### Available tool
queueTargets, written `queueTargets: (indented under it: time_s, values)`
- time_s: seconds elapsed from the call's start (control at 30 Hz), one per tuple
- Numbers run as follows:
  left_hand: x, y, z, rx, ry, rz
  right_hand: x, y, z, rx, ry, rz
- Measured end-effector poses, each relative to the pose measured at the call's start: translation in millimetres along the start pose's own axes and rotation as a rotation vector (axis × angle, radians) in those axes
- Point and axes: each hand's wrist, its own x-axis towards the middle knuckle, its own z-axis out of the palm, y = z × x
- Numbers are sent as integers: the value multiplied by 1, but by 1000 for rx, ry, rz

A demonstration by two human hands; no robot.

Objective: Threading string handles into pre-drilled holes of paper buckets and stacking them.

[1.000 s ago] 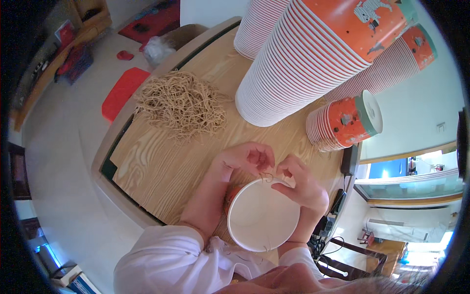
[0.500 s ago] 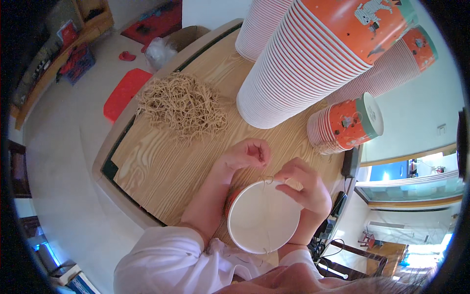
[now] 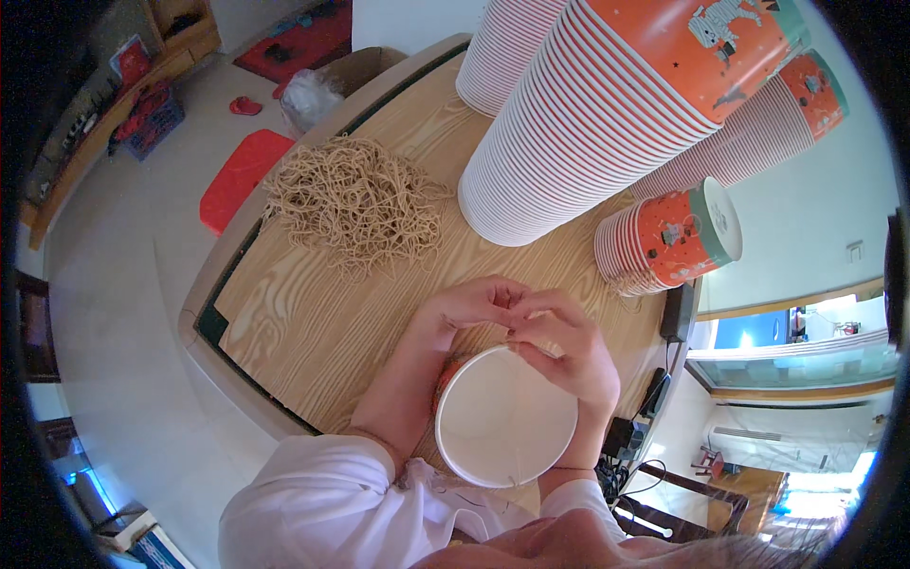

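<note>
A white-lined paper bucket (image 3: 502,422), its orange outer side just showing at the left, sits tilted before me with its open mouth toward me. A thin tan string shows at its far rim and at its near rim. My right hand (image 3: 567,351) is over the far right rim, thumb and fingers pinched on the string there. My left hand (image 3: 479,302) meets it just beyond the rim, fingertips pressed together against the right fingers; what they hold is hidden. A tangled heap of tan strings (image 3: 355,209) lies beyond my left forearm.
Tall nested stacks of orange paper buckets (image 3: 592,123) lean across the back right of the wooden table (image 3: 313,332). A shorter stack (image 3: 668,237) stands at the right, near black adapters and cables (image 3: 621,441). A red stool (image 3: 245,180) is beyond the left table edge.
My left hand has moved right to meet the right fingers. My right hand has shifted slightly left along the far rim. The bucket has moved slightly.
</note>
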Motion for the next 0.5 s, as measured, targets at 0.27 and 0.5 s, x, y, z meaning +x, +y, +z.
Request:
queueTargets:
  time_s: [0.27,0.5]
  values:
    - [1,3,-3,-43,-117,-83,-6,0,-11,-205,174,143]
    - [-3,14,25,33,32,2,-3,1,-8,-149,45,219]
